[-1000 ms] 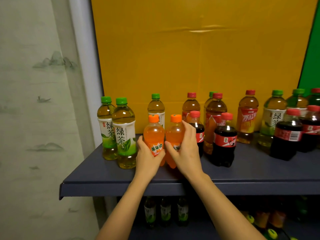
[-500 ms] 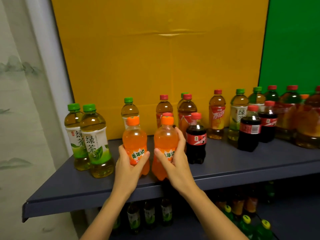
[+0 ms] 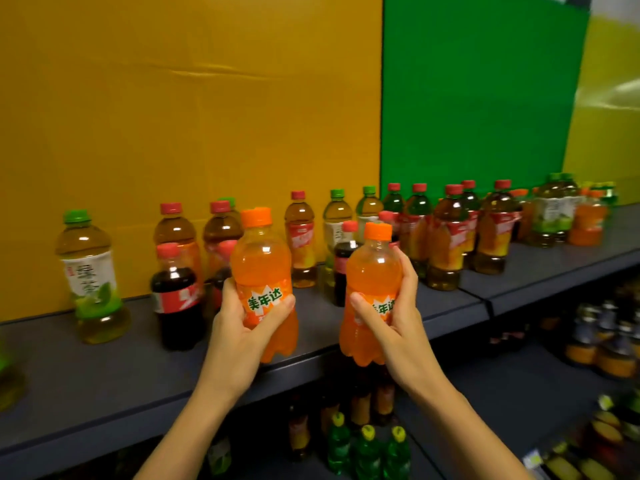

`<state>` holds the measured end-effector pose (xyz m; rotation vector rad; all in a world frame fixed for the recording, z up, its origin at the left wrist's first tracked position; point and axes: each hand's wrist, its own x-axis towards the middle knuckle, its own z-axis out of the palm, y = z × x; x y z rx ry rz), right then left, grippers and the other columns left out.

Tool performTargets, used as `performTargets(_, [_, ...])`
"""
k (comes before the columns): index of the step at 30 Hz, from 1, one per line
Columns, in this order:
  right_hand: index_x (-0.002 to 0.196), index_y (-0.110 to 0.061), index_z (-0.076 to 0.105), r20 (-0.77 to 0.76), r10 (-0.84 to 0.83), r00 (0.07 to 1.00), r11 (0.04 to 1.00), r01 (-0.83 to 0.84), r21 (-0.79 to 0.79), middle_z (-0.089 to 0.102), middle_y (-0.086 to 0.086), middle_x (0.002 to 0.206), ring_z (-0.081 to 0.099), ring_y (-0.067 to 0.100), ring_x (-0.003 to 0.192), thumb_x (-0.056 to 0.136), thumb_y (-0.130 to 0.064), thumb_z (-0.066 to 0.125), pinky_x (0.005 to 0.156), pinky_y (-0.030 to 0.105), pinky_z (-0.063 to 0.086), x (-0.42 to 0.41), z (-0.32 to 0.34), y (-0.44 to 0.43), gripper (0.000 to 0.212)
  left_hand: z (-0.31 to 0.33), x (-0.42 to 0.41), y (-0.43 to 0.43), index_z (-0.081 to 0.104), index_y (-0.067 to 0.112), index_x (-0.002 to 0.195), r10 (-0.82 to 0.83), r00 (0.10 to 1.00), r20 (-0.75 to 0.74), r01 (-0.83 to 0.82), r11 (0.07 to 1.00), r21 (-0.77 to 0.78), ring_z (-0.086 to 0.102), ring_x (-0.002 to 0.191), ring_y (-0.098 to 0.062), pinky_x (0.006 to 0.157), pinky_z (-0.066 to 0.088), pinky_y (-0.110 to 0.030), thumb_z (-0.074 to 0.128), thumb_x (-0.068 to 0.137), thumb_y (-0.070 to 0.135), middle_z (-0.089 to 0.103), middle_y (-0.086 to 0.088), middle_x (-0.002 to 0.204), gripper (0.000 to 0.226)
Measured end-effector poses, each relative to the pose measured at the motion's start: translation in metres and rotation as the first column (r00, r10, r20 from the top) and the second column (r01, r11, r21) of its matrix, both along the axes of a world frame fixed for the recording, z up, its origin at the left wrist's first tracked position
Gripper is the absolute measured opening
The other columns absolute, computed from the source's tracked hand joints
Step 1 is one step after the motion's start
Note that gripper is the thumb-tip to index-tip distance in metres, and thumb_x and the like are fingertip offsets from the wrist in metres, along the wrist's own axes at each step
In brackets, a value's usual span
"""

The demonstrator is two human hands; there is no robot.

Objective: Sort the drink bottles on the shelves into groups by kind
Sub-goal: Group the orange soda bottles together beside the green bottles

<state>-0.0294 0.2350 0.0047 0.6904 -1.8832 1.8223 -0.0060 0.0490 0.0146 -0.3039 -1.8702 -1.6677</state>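
Observation:
My left hand (image 3: 239, 327) grips one orange soda bottle (image 3: 261, 258) by its label, lifted in front of the shelf. In my right hand (image 3: 394, 320) is a second orange soda bottle (image 3: 372, 268), held clear of the shelf's front edge. On the grey shelf (image 3: 104, 375) stand a green tea bottle (image 3: 90, 271) at the left, cola bottles (image 3: 175, 296) behind my left hand, and red-capped iced tea bottles (image 3: 446, 237) in a row to the right. More orange soda bottles (image 3: 587, 223) stand at the far right.
Yellow (image 3: 190, 116) and green (image 3: 478, 98) panels back the shelf. A seam (image 3: 485, 303) splits the shelf into two sections. The lower shelf holds green soda bottles (image 3: 367, 452) and several darker bottles (image 3: 609, 348).
Both hands have lifted the two orange soda bottles off the shelf and apart from each other. The view has swung right, and the two left green tea bottles have slid out of frame.

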Motion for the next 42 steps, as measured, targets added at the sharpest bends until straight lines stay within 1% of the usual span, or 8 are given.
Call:
performTargets(3, [0.137,-0.048,0.011,0.012,-0.039,0.999,0.999,0.039,0.002,0.050,-0.026,0.112,0.058,-0.005,0.098,0.077,-0.041,0.058,0.080,0.014,0.048,-0.014,-0.002,0.059,0.077,-0.005,-0.020,0.055,0.047,0.042,0.100,-0.067,0.998,0.011,0.066,0.998,0.015,0.065,0.082,0.006,0.066,0.052,-0.011,0.079,0.062,0.044,0.068,0.024,0.087,0.050])
performTargets(6, [0.137,-0.047,0.010,0.007,-0.080,0.997,0.996,0.079,0.030,0.052,-0.036,0.105,0.058,-0.008,0.097,0.078,-0.038,0.058,0.076,0.008,0.047,-0.031,-0.004,0.119,0.077,-0.008,-0.042,0.112,0.048,0.040,0.101,-0.103,0.994,0.024,0.103,0.995,0.016,0.065,0.083,0.003,0.066,0.052,-0.014,0.070,0.053,0.054,0.067,0.028,0.090,0.055])
performTargets(12, [0.138,-0.046,0.009,0.021,-0.146,0.989,0.987,0.144,0.073,0.049,-0.032,0.108,0.056,-0.011,0.097,0.077,-0.039,0.058,0.076,0.007,0.046,-0.065,-0.006,0.227,0.078,-0.010,-0.080,0.223,0.045,0.043,0.100,-0.171,0.985,0.031,0.170,0.985,0.022,0.063,0.085,0.007,0.068,0.050,-0.015,0.077,0.064,0.042,0.065,0.017,0.093,0.048])
performTargets(18, [0.140,-0.043,0.007,0.018,-0.237,0.971,0.968,0.234,0.089,0.042,-0.033,0.113,0.053,-0.015,0.100,0.078,-0.039,0.057,0.079,0.004,0.044,-0.094,-0.006,0.306,0.080,-0.006,-0.121,0.307,0.044,0.038,0.101,-0.256,0.965,0.053,0.257,0.966,-0.011,0.062,0.087,0.002,0.064,0.048,-0.005,0.065,0.062,0.041,0.060,0.016,0.099,0.044])
performTargets(24, [0.141,-0.040,0.007,0.012,-0.331,0.944,0.940,0.328,0.095,0.042,-0.029,0.116,0.052,-0.015,0.100,0.076,-0.040,0.057,0.079,0.006,0.045,-0.130,-0.009,0.366,0.082,-0.007,-0.169,0.377,0.044,0.038,0.104,-0.342,0.937,0.070,0.345,0.938,-0.034,0.062,0.090,0.002,0.070,0.050,-0.011,0.066,0.062,0.044,0.062,0.012,0.104,0.048])
performTargets(30, [0.138,-0.044,0.006,0.002,-0.414,0.910,0.905,0.411,0.109,0.042,-0.027,0.118,0.051,-0.013,0.104,0.078,-0.040,0.057,0.082,0.010,0.044,-0.172,-0.014,0.427,0.079,-0.011,-0.229,0.444,0.044,0.041,0.102,-0.431,0.899,0.080,0.436,0.898,-0.062,0.062,0.087,0.007,0.069,0.050,-0.010,0.070,0.076,0.027,0.062,0.015,0.100,0.040])
performTargets(35, [0.135,-0.047,0.007,0.002,-0.460,0.888,0.885,0.458,0.087,0.040,-0.029,0.115,0.051,-0.016,0.099,0.079,-0.037,0.057,0.084,0.018,0.044,-0.210,-0.014,0.481,0.077,-0.016,-0.276,0.500,0.044,0.036,0.099,-0.445,0.887,0.125,0.457,0.885,-0.087,0.062,0.092,-0.004,0.074,0.050,-0.019,0.070,0.076,0.030,0.061,0.010,0.102,0.035])
performTargets(42, [0.139,-0.043,0.006,-0.002,-0.470,0.882,0.879,0.469,0.091,0.045,-0.023,0.116,0.054,-0.012,0.099,0.080,-0.037,0.057,0.086,0.020,0.044,-0.278,-0.015,0.570,0.078,-0.022,-0.336,0.579,0.045,0.032,0.096,-0.406,0.901,0.152,0.425,0.898,-0.119,0.062,0.080,0.005,0.063,0.048,-0.008,0.070,0.078,0.028,0.063,0.010,0.097,0.032])
